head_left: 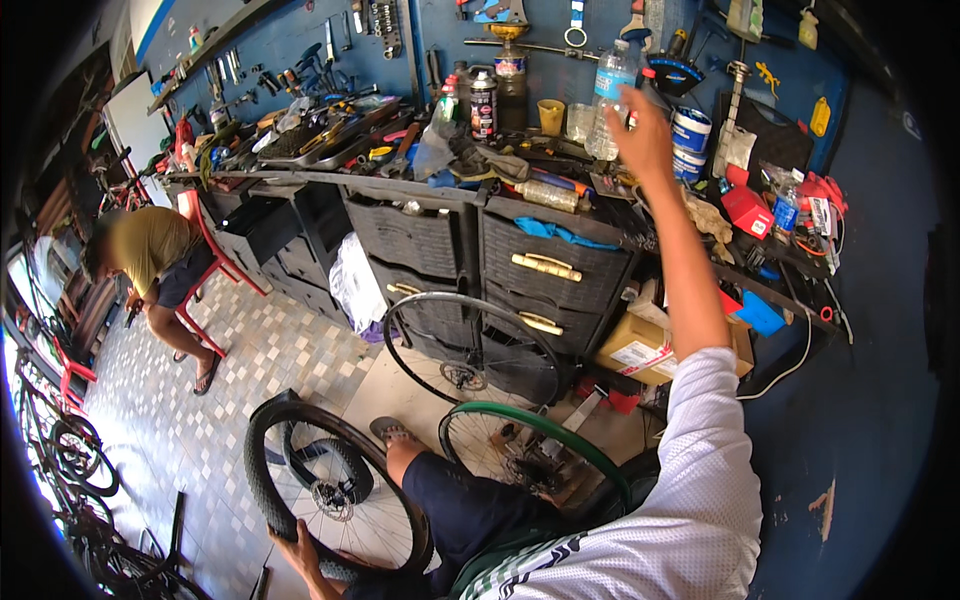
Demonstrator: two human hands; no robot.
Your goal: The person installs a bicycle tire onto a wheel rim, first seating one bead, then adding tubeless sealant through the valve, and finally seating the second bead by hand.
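Note:
At the lower left, my left hand (297, 553) grips the tyre of a bicycle wheel (255, 470), which stands upright beside my leg. The wheel has a black knobbly tyre, thin spokes and a disc rotor at its hub. My right arm stretches up to the cluttered workbench. Up there my right hand (645, 140) has its thumb and forefinger apart, in front of a clear plastic bottle (607, 85) with a blue label. A dark bottle with a red cap (649, 74) stands just behind the hand. Whether the fingertips touch either bottle is hard to see.
A bare rim (391, 345) leans on the black drawers (420, 235). A green-rimmed wheel (560, 432) sits beside my leg. Cardboard boxes (635, 348) lie under the bench. Someone (155, 245) sits on a red chair (225, 262) at left; bicycles (75, 450) line the left side.

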